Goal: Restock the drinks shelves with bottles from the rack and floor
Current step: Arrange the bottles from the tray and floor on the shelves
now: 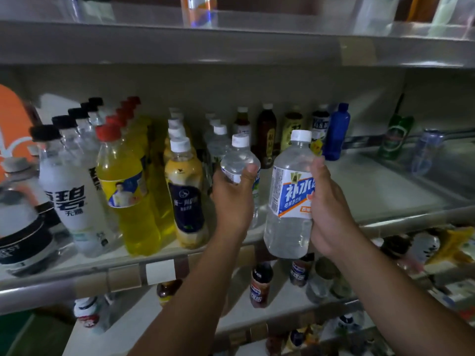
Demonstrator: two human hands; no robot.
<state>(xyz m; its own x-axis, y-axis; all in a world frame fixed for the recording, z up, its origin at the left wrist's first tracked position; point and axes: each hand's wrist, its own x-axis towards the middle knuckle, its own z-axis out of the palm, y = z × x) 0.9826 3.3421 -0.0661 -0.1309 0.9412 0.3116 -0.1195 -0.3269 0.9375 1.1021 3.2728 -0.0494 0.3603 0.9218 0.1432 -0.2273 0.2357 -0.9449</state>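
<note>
Grip mid-body for both, seemingly full, so probably weighty, slick, squeezable: small bottle (237,160) wrapped in left hand (232,199) at the shelf's (372,186) front edge, labelled bottle (290,196) clasped in right hand (327,209) just off it.

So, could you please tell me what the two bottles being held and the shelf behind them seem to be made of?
The labelled bottle in the right hand looks like clear glossy plastic: liquid shows through it; its cap is white, probably plastic. The smaller bottle in the left hand looks the same. The shelf seems grey metal with a dull sheen, judging by soft reflections.
</note>
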